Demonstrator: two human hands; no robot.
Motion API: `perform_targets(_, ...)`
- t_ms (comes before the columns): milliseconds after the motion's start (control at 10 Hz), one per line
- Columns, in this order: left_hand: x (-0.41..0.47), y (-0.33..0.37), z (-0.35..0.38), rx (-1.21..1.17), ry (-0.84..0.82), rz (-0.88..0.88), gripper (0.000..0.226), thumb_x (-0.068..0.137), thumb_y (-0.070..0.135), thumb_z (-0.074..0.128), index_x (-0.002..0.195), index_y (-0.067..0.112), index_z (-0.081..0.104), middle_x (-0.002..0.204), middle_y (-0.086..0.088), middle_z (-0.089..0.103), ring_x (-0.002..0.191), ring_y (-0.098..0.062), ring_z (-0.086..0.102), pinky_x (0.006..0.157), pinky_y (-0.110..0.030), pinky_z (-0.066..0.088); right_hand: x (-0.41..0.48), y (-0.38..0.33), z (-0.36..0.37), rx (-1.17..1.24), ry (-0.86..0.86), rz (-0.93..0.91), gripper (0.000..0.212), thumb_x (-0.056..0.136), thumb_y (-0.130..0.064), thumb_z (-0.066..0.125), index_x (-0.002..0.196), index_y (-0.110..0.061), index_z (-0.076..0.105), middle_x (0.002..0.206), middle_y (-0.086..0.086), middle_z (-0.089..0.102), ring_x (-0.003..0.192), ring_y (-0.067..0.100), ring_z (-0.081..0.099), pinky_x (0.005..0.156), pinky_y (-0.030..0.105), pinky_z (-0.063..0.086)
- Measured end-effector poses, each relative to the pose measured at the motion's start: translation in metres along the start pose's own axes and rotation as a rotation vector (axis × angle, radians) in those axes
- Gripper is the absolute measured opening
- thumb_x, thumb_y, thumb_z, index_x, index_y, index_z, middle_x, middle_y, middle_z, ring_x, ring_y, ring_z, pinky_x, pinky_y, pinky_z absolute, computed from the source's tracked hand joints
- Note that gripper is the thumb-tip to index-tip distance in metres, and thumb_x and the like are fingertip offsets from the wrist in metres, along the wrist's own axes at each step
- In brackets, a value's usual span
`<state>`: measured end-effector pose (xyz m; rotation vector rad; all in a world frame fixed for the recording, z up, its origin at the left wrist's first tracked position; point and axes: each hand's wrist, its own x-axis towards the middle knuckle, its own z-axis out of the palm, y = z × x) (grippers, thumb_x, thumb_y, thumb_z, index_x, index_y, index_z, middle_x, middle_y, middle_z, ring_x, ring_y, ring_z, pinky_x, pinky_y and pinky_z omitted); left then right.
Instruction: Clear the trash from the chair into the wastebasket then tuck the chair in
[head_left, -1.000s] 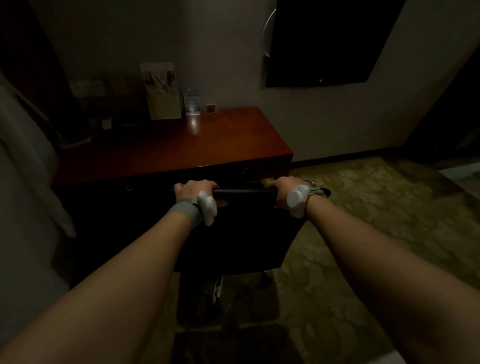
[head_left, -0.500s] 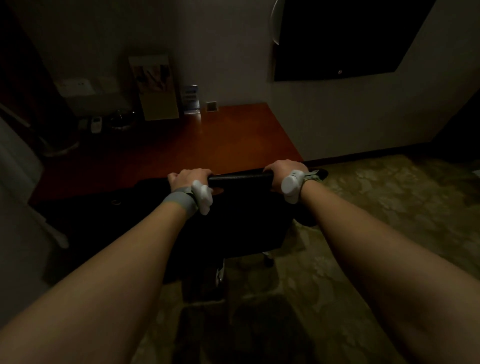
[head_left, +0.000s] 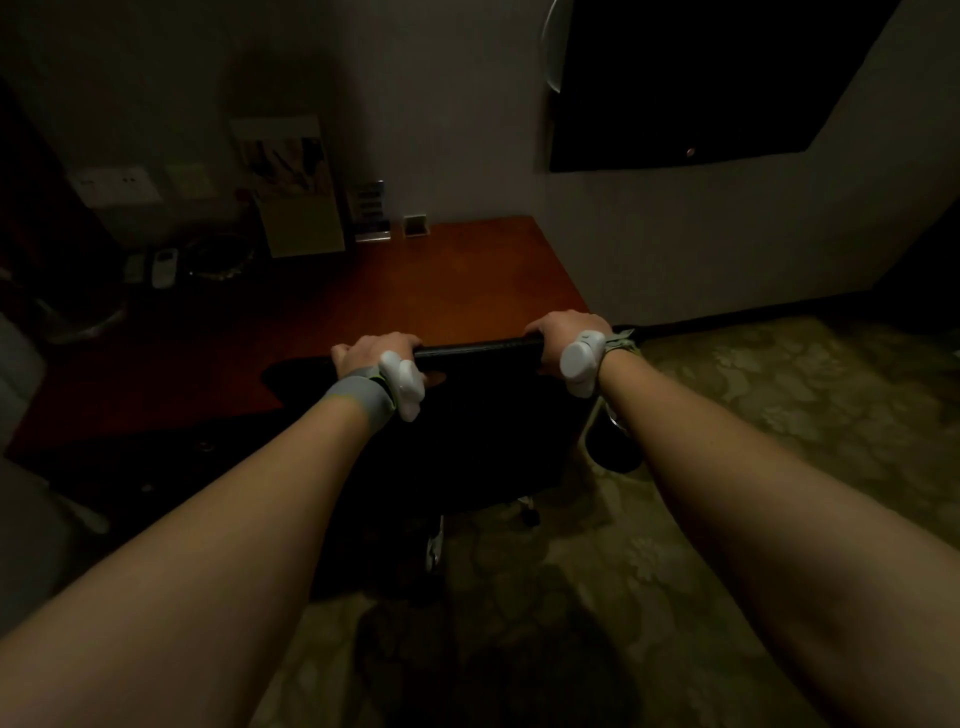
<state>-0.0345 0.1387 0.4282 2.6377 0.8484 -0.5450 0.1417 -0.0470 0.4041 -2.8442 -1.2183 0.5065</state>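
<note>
The black chair stands in front of me with its back towards me, its top edge against the front edge of the reddish wooden desk. My left hand grips the top of the chair back at its left end. My right hand grips the same top edge at its right end. Both wrists wear white bands. The seat is hidden behind the chair back and under the desk. A chair wheel shows below. No trash and no wastebasket can be made out in the dim room.
On the desk's far side stand an upright leaflet, a small acrylic stand and remotes. A dark wall-mounted screen hangs at the upper right. Patterned carpet spreads to the right. A pale cloth lies at the left.
The chair has rolled forward towards the desk with both hands on its back; its top edge now overlaps the desk's front edge. The view has come closer to the desk.
</note>
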Motion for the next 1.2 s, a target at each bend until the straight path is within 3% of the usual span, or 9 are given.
perform_targets(100, 0.020, -0.005, -0.010, -0.018, -0.065, 0.000, 0.055, 0.086, 0.035, 0.063, 0.137, 0.039, 0.041, 0.134, -0.001, 0.055, 0.124, -0.032, 0.049, 0.090, -0.044, 0.032, 0.014, -0.001, -0.007, 0.008, -0.009, -0.003, 0.051, 0.081, -0.019, 0.064, 0.126, -0.039, 0.054, 0.125, -0.002, 0.064, 0.103, 0.024, 0.062, 0.073, 0.030, 0.040)
perform_targets(200, 0.049, -0.013, -0.019, -0.006, -0.139, 0.032, 0.066, 0.073, 0.057, 0.065, 0.133, 0.038, 0.046, 0.133, 0.001, 0.056, 0.124, -0.032, 0.051, 0.102, -0.053, 0.035, 0.025, -0.005, -0.015, 0.011, -0.052, -0.006, 0.047, 0.081, -0.018, 0.065, 0.124, -0.034, 0.056, 0.122, -0.001, 0.065, 0.096, 0.021, 0.061, 0.072, 0.029, 0.040)
perform_targets(300, 0.101, -0.022, -0.014, -0.030, -0.174, 0.064, 0.106, 0.036, 0.083, 0.057, 0.130, 0.037, 0.048, 0.132, 0.000, 0.057, 0.120, -0.032, 0.055, 0.104, -0.053, 0.039, 0.036, -0.003, -0.020, 0.000, -0.060, -0.003, 0.053, 0.077, -0.015, 0.068, 0.126, -0.033, 0.055, 0.127, -0.002, 0.063, 0.106, 0.023, 0.062, 0.073, 0.029, 0.040)
perform_targets(500, 0.126, -0.019, -0.011, -0.024, -0.198, 0.093, 0.115, 0.027, 0.085, 0.052, 0.131, 0.035, 0.048, 0.133, 0.000, 0.057, 0.121, -0.031, 0.055, 0.105, -0.053, 0.040, 0.050, 0.004, -0.023, -0.028, -0.042, 0.007, 0.060, 0.070, -0.013, 0.071, 0.124, -0.033, 0.054, 0.122, 0.000, 0.065, 0.102, 0.025, 0.064, 0.072, 0.032, 0.048)
perform_targets(700, 0.092, -0.002, -0.023, 0.053, -0.208, 0.054, 0.078, 0.081, 0.061, 0.056, 0.145, 0.020, 0.038, 0.148, -0.004, 0.045, 0.135, -0.024, 0.045, 0.114, -0.041, 0.035, 0.053, 0.007, -0.021, -0.073, -0.014, -0.025, 0.049, 0.070, -0.018, 0.070, 0.115, -0.034, 0.058, 0.100, -0.011, 0.065, 0.082, 0.018, 0.060, 0.072, 0.035, 0.055)
perform_targets(900, 0.052, 0.016, -0.006, 0.036, 0.127, 0.121, 0.052, 0.082, 0.043, 0.067, 0.122, 0.010, 0.061, 0.122, -0.013, 0.066, 0.114, -0.030, 0.062, 0.094, -0.035, 0.048, 0.047, 0.018, -0.016, -0.080, -0.048, -0.072, 0.042, 0.065, -0.021, 0.073, 0.091, -0.045, 0.052, 0.086, -0.012, 0.063, 0.078, 0.018, 0.064, 0.073, 0.042, 0.059)
perform_targets(1000, 0.045, 0.021, -0.025, 0.081, -0.022, 0.061, 0.062, 0.084, 0.050, 0.061, 0.132, 0.012, 0.053, 0.135, -0.011, 0.057, 0.126, -0.028, 0.054, 0.103, -0.033, 0.041, 0.039, 0.013, -0.028, -0.026, -0.102, -0.091, 0.043, 0.070, -0.025, 0.074, 0.107, -0.038, 0.056, 0.096, -0.009, 0.064, 0.086, 0.021, 0.065, 0.079, 0.041, 0.058)
perform_targets(1100, 0.043, 0.024, -0.060, 0.088, -0.327, -0.001, 0.074, 0.086, 0.063, 0.048, 0.144, 0.019, 0.039, 0.148, -0.004, 0.043, 0.137, -0.024, 0.042, 0.113, -0.034, 0.033, 0.032, 0.008, -0.048, 0.069, -0.240, -0.097, 0.058, 0.080, -0.039, 0.072, 0.130, -0.018, 0.052, 0.118, -0.001, 0.060, 0.104, 0.023, 0.061, 0.080, 0.031, 0.047)
perform_targets(1200, 0.044, 0.035, -0.075, -0.178, -0.224, 0.065, 0.064, 0.089, 0.060, 0.045, 0.139, 0.020, 0.046, 0.139, 0.000, 0.052, 0.132, -0.024, 0.048, 0.113, -0.041, 0.037, 0.023, 0.002, -0.058, 0.255, -0.309, -0.132, 0.065, 0.084, -0.055, 0.061, 0.132, -0.012, 0.053, 0.132, 0.003, 0.058, 0.114, 0.022, 0.058, 0.086, 0.028, 0.045)
